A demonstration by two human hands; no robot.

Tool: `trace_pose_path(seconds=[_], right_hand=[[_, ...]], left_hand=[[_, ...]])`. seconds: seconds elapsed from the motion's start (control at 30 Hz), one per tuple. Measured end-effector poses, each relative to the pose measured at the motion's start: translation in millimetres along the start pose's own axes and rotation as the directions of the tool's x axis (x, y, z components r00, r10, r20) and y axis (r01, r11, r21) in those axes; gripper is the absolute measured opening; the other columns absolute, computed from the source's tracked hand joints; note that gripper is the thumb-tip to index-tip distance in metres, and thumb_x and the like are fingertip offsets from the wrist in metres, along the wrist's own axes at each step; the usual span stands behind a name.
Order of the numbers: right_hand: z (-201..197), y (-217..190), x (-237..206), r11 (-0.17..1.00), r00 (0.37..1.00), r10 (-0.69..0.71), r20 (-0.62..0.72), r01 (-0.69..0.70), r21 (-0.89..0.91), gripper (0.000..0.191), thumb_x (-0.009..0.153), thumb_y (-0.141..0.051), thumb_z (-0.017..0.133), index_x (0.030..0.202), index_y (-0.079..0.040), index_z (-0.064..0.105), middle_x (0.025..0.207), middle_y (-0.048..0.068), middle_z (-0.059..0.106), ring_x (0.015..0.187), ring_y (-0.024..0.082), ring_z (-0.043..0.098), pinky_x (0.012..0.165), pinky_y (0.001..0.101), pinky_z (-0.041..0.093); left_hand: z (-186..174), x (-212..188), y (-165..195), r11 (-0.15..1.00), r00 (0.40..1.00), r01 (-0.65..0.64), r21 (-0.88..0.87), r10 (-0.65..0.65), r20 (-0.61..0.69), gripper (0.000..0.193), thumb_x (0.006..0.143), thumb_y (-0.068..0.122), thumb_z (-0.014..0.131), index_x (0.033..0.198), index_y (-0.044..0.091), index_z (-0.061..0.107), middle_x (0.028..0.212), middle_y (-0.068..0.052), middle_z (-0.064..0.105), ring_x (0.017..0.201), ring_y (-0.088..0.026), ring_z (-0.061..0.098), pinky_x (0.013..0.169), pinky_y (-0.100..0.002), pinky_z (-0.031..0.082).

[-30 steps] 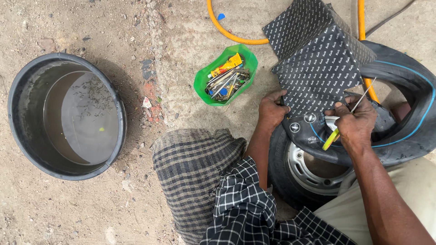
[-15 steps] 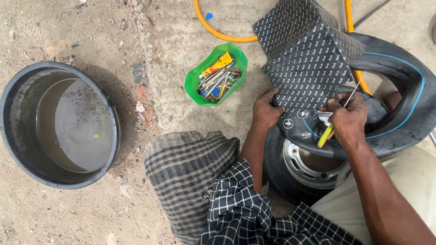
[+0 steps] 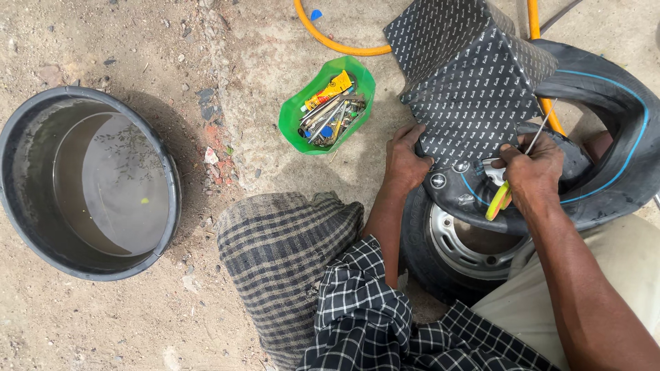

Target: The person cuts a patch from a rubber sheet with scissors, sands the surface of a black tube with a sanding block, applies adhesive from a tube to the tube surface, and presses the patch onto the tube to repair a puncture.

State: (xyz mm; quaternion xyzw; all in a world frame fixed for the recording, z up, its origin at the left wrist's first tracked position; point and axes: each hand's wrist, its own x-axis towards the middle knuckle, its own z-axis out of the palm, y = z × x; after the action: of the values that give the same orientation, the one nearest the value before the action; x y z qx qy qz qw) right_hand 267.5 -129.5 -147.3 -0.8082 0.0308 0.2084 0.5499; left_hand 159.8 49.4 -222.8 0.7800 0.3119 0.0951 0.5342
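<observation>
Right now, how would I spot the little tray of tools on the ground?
Start at the big dark water basin on the left, then look right toward the tyre. Between them sits a small green tray, the only bright green thing, heaped with metal tools.

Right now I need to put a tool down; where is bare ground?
Bare ground lies between the basin and the green tray, also left of the knee. It is crowded around the tyre, where both hands work.

You sit on a rough grey concrete floor (image 3: 289, 172) in soft daylight. Small stones (image 3: 206, 110) lie on it, and bare dirt (image 3: 55, 323) beside it.
</observation>
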Motion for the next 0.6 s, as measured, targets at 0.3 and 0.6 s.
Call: trace_pose_path(seconds=[0.3,0.6], right_hand=[[-12,-17,-7,0.985,0.999,0.027,-0.035,-0.021,0.17,0.016,0.094,0.009,0.064,0.1,-0.002,0.054,0.086,0.01,0.067,0.071,0.019,0.074,0.046,0.0272,0.049],[2,-12,-11,0.99,0.997,0.059,-0.041,-0.053,0.134,0.018,0.095,0.008,0.065,0.1,-0.004,0.053,0.083,0.01,0.063,0.064,0.021,0.07,0.045,0.0293,0.049]], left_hand=[[-5,6,37,0.921,0.997,0.059,-0.386,-0.038,0.063,0.064,0.075,-0.008,0.073,0.137,0.002,0.059,0.15,-0.011,0.053,0.1,-0.023,0.076,0.085,-0.031,0.064],[9,-8,-1,0.979,0.995,0.098,-0.181,-0.099,0.002,0.037,0.072,0.0,0.082,0.108,0.008,0.077,0.105,-0.005,0.077,0.085,-0.016,0.072,0.078,-0.03,0.061]])
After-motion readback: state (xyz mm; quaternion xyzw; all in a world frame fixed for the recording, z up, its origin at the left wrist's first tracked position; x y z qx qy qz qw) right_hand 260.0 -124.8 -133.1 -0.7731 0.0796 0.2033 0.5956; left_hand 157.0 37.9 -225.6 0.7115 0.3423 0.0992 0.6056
